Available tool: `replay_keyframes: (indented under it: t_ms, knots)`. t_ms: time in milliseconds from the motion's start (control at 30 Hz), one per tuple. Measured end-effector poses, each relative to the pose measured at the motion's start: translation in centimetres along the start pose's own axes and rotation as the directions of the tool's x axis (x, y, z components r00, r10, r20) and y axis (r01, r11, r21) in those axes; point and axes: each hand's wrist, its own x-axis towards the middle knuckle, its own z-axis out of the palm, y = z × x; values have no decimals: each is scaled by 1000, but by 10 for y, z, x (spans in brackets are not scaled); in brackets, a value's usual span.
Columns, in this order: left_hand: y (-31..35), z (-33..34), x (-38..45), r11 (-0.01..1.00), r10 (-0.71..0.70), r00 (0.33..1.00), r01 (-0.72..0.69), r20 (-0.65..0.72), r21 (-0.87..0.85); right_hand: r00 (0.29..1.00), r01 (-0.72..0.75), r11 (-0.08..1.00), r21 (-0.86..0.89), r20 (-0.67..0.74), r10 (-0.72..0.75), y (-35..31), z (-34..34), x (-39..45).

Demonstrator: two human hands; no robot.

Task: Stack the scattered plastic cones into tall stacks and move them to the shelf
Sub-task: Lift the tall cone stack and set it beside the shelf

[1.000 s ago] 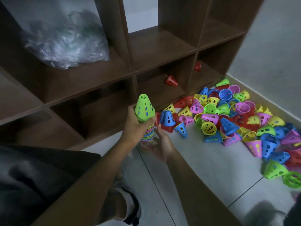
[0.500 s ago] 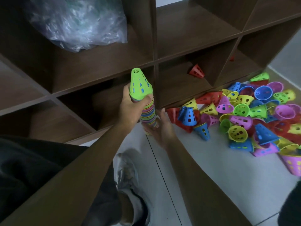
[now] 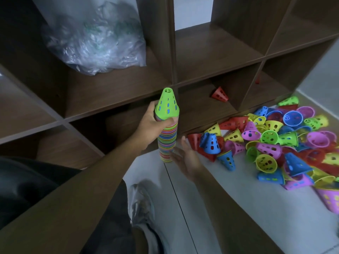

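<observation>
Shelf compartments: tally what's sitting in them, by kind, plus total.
Clear plastic bag: 1
Red cone: 1
Red object half hidden behind a divider, kind unclear: 1
Total: 3
Not counted: the cone stack, held in front of the shelf.

Pale tiled floor (image 3: 229, 208), perhaps grey wall (image 3: 192, 13) behind.

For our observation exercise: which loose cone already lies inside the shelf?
The red cone, lying alone in the lower middle compartment; the others are heaped on the floor.
</observation>
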Motion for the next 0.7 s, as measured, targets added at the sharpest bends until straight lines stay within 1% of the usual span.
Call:
replay_keyframes:
  t_ms: [100,167,300,400,467,567,633,700]
  knots:
    - [4,-4,2,999,-38,999,38,28,8,999,-43,996,-77,-18,42,13,-7,-11]
    - [4,-4,-1,998,-64,998,64,22,13,998,-57,991,-121,-42,52,16,-11,-19]
    - [5,-7,-10,995,-86,995,88,-42,54,997,-41,960,-276,-71,22,0,-11,-38]
    - [10,-10,-22,994,-57,992,67,-116,86,996,-17,938,-347,-90,-15,-15,-17,-52]
    - [17,-11,-33,982,8,982,28,-187,189,991,1,933,-359,-124,-49,-25,-22,-67]
    - [38,-14,-49,934,179,954,-88,-239,347,978,45,908,-417,-168,-126,-40,-31,-88]
    - [54,-17,-58,869,300,930,-173,-214,464,961,84,875,-477,-193,-197,-50,-37,-101]
    - [69,-20,-67,791,383,913,-245,-142,561,942,103,813,-573,-206,-264,-62,-46,-114]
